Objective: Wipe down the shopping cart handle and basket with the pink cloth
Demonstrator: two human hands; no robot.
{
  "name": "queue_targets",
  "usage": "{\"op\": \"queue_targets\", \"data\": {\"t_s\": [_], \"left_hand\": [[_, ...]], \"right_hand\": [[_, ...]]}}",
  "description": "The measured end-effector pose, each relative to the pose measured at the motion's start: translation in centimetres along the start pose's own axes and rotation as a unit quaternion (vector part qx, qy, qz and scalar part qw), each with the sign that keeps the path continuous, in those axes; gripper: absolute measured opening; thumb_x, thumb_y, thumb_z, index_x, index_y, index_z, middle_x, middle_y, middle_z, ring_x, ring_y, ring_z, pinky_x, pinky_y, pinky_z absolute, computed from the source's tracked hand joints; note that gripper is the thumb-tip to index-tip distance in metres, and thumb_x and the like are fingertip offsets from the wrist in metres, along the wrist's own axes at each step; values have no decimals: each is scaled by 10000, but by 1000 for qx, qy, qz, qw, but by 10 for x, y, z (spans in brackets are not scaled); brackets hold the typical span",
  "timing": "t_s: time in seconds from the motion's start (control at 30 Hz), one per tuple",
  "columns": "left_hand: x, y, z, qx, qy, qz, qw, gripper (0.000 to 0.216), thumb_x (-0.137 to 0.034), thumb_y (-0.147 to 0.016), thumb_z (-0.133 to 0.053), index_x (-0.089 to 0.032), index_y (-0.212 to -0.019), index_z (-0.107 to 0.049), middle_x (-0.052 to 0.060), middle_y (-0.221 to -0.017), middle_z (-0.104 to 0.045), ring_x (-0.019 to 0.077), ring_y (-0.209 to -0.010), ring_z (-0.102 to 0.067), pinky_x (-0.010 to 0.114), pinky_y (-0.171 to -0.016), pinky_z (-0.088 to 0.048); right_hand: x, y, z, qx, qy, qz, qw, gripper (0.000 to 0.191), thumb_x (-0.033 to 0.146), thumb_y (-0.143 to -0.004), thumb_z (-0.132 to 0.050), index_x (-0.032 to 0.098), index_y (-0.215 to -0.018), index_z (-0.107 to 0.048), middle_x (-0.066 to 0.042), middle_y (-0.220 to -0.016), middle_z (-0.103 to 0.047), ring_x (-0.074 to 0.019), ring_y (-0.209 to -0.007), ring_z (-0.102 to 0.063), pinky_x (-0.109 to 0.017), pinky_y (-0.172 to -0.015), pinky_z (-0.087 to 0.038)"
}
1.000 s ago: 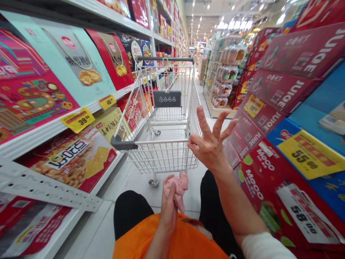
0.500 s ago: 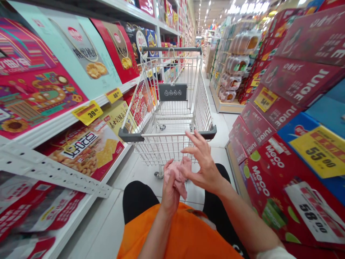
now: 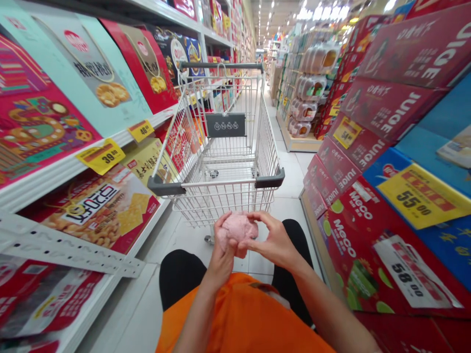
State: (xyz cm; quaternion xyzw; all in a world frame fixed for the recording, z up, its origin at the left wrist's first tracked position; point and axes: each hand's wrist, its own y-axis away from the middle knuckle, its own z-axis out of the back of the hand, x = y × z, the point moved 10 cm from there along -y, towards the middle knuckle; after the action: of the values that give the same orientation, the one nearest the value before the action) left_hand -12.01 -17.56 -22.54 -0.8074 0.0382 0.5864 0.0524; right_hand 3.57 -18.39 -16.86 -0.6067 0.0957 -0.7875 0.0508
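Observation:
A crumpled pink cloth (image 3: pixel 238 228) sits bunched between both my hands, low in the middle of the view, above my orange shirt. My left hand (image 3: pixel 222 247) is wrapped round its left side from below. My right hand (image 3: pixel 274 240) pinches its right side with thumb and fingers. Just ahead stands an empty wire shopping cart (image 3: pixel 221 162) with a grey handle bar, a hand's width beyond the cloth.
Shelves of boxed biscuits with yellow price tags (image 3: pixel 99 156) line the left. Stacked red juice cartons (image 3: pixel 368 147) and blue boxes rise close on the right. The white tiled aisle (image 3: pixel 290 176) runs on past the cart toward a display of jars (image 3: pixel 309 93).
My right hand came down from a raised, spread pose beside the cart and closed on the pink cloth. The cloth, which hung loose from my left hand, is now bunched into a ball.

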Motion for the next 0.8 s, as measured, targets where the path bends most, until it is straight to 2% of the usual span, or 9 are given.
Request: {"op": "queue_targets", "data": {"t_s": [0.1, 0.17, 0.3, 0.37, 0.47, 0.53, 0.67, 0.73, 0.8], "left_hand": [[-14, 2, 6, 18, -90, -46, 995, 832, -714, -741, -744, -245, -1403, -555, 146, -1443, -522, 324, -1357, -485, 410, -1195, -341], [-22, 4, 14, 2, -145, -77, 986, 761, -703, -779, -715, -247, -1377, -599, 137, -1433, -515, 315, -1387, -448, 402, -1231, -274], [-25, 7, 20, -28, -201, -92, 975, 673, -680, -869, -626, -259, -1394, -596, 116, -1446, -506, 298, -1442, -393, 419, -1259, -219], [-23, 10, 23, -52, -205, -84, 974, 673, -683, -896, -582, -276, -1432, -562, 106, -1474, -485, 290, -1463, -372, 416, -1265, -214], [-20, 14, 34, -109, -216, -67, 968, 698, -733, -883, -547, -270, -1403, -593, 110, -1473, -435, 290, -1464, -358, 419, -1270, -216], [-21, 14, 41, -131, -250, -60, 957, 668, -761, -862, -545, -243, -1254, -699, 118, -1392, -454, 298, -1401, -410, 432, -1259, -247], [-7, 10, 31, -58, -255, 5, 965, 465, -667, -832, -663, -219, -913, -757, 100, -1053, -634, 291, -1090, -585, 439, -1147, -395], [-1, 12, 24, -47, -188, 28, 981, 426, -576, -754, -787, -217, -977, -735, 91, -1037, -679, 287, -1054, -614, 410, -1080, -448], [1, 15, 13, -40, -128, 25, 991, 552, -467, -629, -902, -214, -1083, -715, 98, -1139, -687, 296, -1122, -618, 365, -1036, -474]], "right_hand": [[-16, 2, -19, 99, -103, -98, 985, 388, 483, -652, -877, 201, -777, -641, -5, -774, -679, -155, -743, -622, -309, -741, -504], [-18, 5, -24, 123, -189, -133, 965, 426, 490, -672, -867, 212, -699, -546, 32, -684, -620, -120, -643, -572, -273, -656, -462], [-16, 6, -12, 58, -264, -125, 955, 496, 497, -704, -850, 211, -668, -447, -33, -1014, -689, -79, -645, -532, -255, -638, -450], [-16, 6, -9, 39, -243, -110, 963, 515, 531, -761, -796, 218, -643, -404, -62, -1066, -703, -80, -625, -489, -256, -596, -431], [-14, 6, 0, -17, -167, -53, 984, 529, 550, -815, -735, 238, -607, -362, -31, -800, -675, -104, -612, -453, -258, -564, -400], [-15, 7, 4, -42, -139, -23, 989, 489, 541, -842, -703, 245, -623, -381, -11, -745, -644, -108, -612, -463, -260, -565, -404], [-14, 8, 5, -54, -103, -14, 993, 360, 494, -878, -656, 251, -703, -456, 0, -787, -657, -126, -704, -554, -269, -651, -460], [-13, 8, 3, -52, -74, -32, 995, 309, 472, -866, -671, 250, -740, -495, 24, -720, -619, -126, -699, -554, -260, -653, -454], [-14, 7, -4, -29, -73, -58, 995, 293, 460, -843, -697, 245, -763, -514, 49, -681, -587, -113, -652, -526, -243, -616, -431]]}}
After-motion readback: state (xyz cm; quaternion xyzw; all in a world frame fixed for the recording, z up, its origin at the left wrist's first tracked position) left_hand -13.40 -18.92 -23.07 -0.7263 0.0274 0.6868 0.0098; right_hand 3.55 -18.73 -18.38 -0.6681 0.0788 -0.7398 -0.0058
